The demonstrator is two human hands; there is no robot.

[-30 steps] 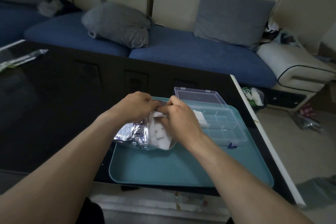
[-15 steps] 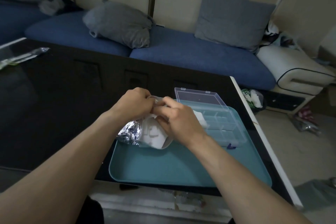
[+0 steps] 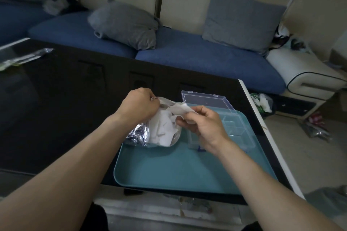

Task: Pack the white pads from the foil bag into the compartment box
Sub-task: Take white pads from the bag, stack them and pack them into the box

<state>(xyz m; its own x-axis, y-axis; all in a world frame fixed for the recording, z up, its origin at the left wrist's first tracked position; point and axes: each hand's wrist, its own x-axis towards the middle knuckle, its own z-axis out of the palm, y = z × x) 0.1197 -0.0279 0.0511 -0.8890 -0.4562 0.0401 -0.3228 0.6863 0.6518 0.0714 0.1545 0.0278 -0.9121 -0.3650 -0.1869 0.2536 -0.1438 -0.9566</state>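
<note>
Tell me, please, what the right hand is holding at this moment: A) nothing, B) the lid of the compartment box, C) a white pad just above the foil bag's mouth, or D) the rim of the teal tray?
C: the right hand pinches a white pad above the mouth of the foil bag, which the left hand grips by its top edge.

Two bare forearms enter from the lower left and lower right of the frame, with no sleeves, watch or bracelet showing anywhere along them. The left hand [image 3: 139,106], near the middle of the frame, shows a small shiny speck at its fingers, too small to identify. The right hand [image 3: 203,127] wears nothing visible on fingers or wrist.
</note>
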